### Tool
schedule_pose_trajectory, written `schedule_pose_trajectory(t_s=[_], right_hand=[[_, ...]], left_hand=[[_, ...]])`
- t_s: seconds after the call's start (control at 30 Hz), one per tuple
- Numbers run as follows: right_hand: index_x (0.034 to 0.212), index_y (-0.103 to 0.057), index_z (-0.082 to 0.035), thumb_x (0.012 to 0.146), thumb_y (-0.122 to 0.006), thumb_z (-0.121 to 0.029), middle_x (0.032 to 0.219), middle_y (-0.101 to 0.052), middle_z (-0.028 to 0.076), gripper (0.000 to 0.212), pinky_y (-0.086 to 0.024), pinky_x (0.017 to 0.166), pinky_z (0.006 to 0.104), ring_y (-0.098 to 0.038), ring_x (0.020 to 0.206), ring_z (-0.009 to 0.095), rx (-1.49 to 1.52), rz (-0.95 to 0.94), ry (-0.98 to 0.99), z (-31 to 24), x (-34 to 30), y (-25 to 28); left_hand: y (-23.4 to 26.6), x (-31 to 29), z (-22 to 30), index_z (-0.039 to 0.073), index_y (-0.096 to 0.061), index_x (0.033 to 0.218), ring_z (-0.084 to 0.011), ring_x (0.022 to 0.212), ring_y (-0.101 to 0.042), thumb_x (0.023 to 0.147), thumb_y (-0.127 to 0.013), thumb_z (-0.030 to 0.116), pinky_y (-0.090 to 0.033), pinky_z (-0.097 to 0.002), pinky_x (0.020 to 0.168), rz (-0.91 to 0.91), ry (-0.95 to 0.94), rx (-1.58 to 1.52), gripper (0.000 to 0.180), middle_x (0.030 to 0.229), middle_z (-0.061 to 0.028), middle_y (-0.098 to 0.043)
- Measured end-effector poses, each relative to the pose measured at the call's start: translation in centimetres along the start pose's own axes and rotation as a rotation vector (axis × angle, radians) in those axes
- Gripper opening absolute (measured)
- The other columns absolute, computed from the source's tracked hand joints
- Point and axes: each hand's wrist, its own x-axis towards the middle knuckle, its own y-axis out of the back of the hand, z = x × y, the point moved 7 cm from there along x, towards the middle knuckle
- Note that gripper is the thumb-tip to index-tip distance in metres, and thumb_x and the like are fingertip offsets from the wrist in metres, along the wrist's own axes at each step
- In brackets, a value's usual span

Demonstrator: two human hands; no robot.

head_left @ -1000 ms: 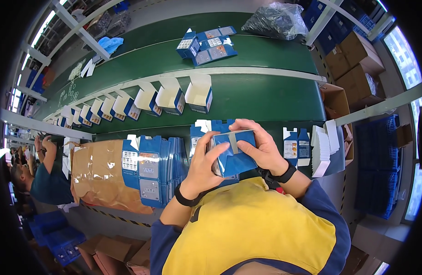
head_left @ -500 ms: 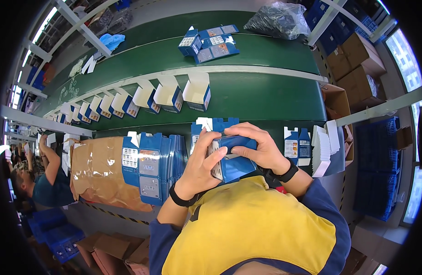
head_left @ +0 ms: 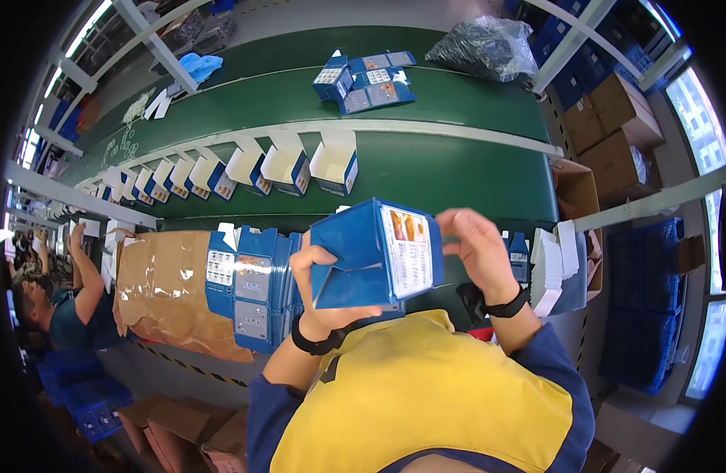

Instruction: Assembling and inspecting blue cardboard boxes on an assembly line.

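A blue folded carton [head_left: 355,256] with a printed white side panel is tilted up in front of my chest. My left hand [head_left: 309,288] grips it from the left, thumb on its blue face and the other fingers underneath, partly hidden. Off the carton's right side, my right hand [head_left: 482,251] is raised with its fingers bent and apart, holding nothing I can see. Left of my hands, a bundle of flat blue cartons [head_left: 256,296] leans against a brown taped carton [head_left: 170,272]. Beyond my right hand are another flat blue carton [head_left: 519,256] and a stack of white card pieces [head_left: 546,272].
Open blue-and-white boxes [head_left: 334,164] line the green belt [head_left: 449,169] ahead, behind a metal rail. Farther back lie unfolded blue cartons [head_left: 378,91] and a dark plastic bag [head_left: 489,47]. A co-worker [head_left: 75,315] stands at far left; blue crates [head_left: 642,307] are stacked at right.
The carton has been turned and raised, so its printed side now faces right. My right hand has let go of it and moved right; my left hand still holds it.
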Motion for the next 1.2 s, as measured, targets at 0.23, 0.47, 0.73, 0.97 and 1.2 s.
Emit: schedule_pose_trajectory(t_s=[0.23, 0.47, 0.73, 0.97, 1.2], right_hand=[[0.13, -0.044, -0.003, 0.091, -0.053, -0.025, 0.125, -0.053, 0.017, 0.046, -0.044, 0.092, 0.0356, -0.056, 0.109, 0.023, 0.393, -0.264, -0.105, 1.4, -2.8, -0.4], [0.136, -0.038, -0.006, 0.088, -0.054, -0.027, 0.131, -0.048, 0.016, 0.054, -0.042, 0.094, 0.036, -0.054, 0.114, 0.026, 0.994, -0.211, -0.442, 7.3, -3.8, 3.3], [0.138, -0.032, -0.007, 0.092, -0.048, -0.031, 0.134, -0.046, 0.014, 0.055, -0.044, 0.093, 0.0373, -0.053, 0.115, 0.027, 1.212, 0.16, -0.46, 2.5, -0.6, 3.9], [0.138, -0.03, -0.003, 0.088, -0.056, -0.019, 0.128, -0.05, 0.015, 0.059, -0.048, 0.088, 0.0381, -0.056, 0.11, 0.025, 0.289, -0.135, -0.305, 1.1, 4.8, 3.3], [0.144, 0.001, -0.003, 0.073, -0.071, -0.014, 0.127, -0.048, 0.019, 0.102, -0.045, 0.092, 0.0365, -0.055, 0.11, 0.028, -0.46, 0.11, 0.153, 0.8, 18.6, 6.3]], left_hand=[[-5.7, -0.2, -1.3, 0.011, -0.029, 0.126, -0.0263, 0.12, -0.038, 0.055, -0.088, 0.037, -0.035, -0.036, 0.096, -0.049, 0.249, -0.553, 0.096, 0.128, -0.0155, -0.035], [-8.2, -0.1, -0.7, 0.009, -0.014, 0.141, -0.0253, 0.129, -0.028, 0.052, -0.09, 0.032, -0.03, -0.0373, 0.103, -0.021, 0.138, -0.503, 0.119, 0.137, -0.0129, -0.026], [-4.0, 1.0, -1.6, 0.01, -0.025, 0.138, -0.0299, 0.132, -0.03, 0.061, -0.084, 0.017, -0.027, -0.0419, 0.107, -0.073, 0.367, -0.536, 0.098, 0.14, -0.014, -0.027], [-4.1, 1.6, -2.3, 0.015, -0.039, 0.13, -0.0364, 0.129, -0.034, 0.068, -0.072, 0.003, -0.036, -0.0472, 0.101, -0.402, -0.396, 0.513, 0.071, 0.137, -0.0163, -0.034], [0.3, -7.0, -16.0, 0.004, -0.038, 0.127, -0.0372, 0.11, -0.047, 0.064, -0.079, 0.022, -0.045, -0.0426, 0.087, -0.063, 0.955, 0.576, 0.077, 0.122, -0.0185, -0.045]])
